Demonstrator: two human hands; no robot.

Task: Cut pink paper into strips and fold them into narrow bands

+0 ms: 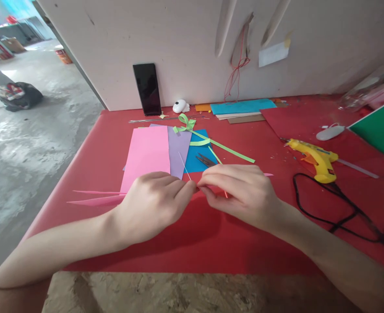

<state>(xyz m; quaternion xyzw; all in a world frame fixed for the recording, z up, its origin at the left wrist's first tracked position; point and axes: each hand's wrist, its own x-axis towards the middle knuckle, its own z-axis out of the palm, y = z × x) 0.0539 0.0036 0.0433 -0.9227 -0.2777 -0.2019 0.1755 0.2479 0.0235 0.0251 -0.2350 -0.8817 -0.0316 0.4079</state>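
Both my hands meet over the red table cover [211,243]. My left hand [152,204] is closed in a pinch on a thin white stick [184,165] and the end of a pink paper strip [94,198] that trails off to the left. My right hand [240,191] is closed too, pinching the same pink strip where the fingertips meet; a pink tip [268,174] pokes out on its far side. Just beyond lie a pink sheet [148,152], a lilac sheet [178,148] and a blue sheet [198,156].
Small scissors [205,160] and green paper strips [218,145] lie on the blue sheet. A yellow glue gun [315,158] with a black cord [342,208] sits to the right. A dark phone [147,89] leans on the back wall, near stacked coloured paper [242,106].
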